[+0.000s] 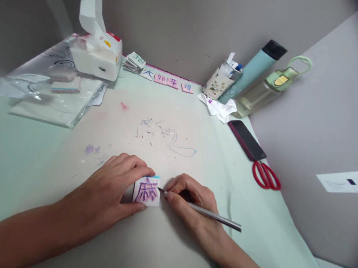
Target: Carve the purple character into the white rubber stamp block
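A small square block [153, 198], pale on top and bearing a purple Chinese character, lies on the work surface before me. A blue layer shows at its far edge. My left hand [118, 186] grips it between the thumb at the near side and the fingers at the far side. In my right hand [192, 204] is a craft knife [217, 217] with a silver handle, held like a pen. Its pointed blade is at the right part of the character; whether it touches the surface I cannot tell.
Small shavings [150, 132] and a thin cord loop [183, 150] lie beyond the block. Character tiles [172, 83] line the back edge, near a tissue pack [97, 58] and plastic bags [57, 101]. To the right are a pen cup [220, 82], bottle [261, 89], phone [247, 139] and red scissors [266, 176].
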A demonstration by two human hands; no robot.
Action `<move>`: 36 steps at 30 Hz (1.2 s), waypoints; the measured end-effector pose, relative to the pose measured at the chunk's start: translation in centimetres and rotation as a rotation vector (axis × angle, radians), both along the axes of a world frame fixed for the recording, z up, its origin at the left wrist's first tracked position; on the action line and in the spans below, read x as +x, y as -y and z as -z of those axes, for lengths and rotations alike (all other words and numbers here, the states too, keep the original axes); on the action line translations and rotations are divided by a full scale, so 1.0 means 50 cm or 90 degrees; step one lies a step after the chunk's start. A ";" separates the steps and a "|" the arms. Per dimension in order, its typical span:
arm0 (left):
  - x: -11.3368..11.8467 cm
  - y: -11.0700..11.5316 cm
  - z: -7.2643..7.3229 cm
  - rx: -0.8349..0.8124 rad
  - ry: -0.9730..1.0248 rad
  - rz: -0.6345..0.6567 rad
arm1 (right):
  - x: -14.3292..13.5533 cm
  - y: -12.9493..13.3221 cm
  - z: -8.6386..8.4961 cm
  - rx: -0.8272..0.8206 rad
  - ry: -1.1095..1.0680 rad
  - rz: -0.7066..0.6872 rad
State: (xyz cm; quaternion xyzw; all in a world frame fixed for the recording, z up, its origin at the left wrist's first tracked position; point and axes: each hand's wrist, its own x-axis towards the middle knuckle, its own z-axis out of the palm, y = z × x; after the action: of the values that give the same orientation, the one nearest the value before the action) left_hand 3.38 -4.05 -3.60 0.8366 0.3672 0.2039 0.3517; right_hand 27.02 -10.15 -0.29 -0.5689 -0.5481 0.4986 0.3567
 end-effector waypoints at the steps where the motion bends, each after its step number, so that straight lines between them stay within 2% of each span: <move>1: 0.000 0.000 0.000 0.004 0.004 0.002 | 0.000 0.000 -0.001 -0.001 0.000 -0.002; 12: -0.001 0.000 0.002 0.030 0.019 0.011 | -0.003 0.001 -0.001 -0.008 -0.014 0.000; 22: 0.011 0.008 -0.007 0.106 -0.031 -0.021 | -0.017 0.011 0.007 0.079 0.069 0.002; 28: 0.019 0.015 -0.013 0.085 -0.044 -0.033 | -0.020 0.017 0.014 0.141 0.100 -0.009; 31: 0.021 0.020 -0.014 0.087 -0.045 -0.039 | -0.021 0.016 0.011 0.127 0.084 -0.006; 36: 0.022 0.022 -0.011 0.071 -0.042 -0.032 | -0.019 0.014 0.004 0.045 0.004 0.012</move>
State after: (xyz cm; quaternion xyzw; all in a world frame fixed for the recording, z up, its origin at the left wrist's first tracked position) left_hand 4.45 -5.17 -3.06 0.8518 0.3873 0.2048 0.2870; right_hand 26.09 -10.86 -0.47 -0.5625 -0.5612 0.4740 0.3794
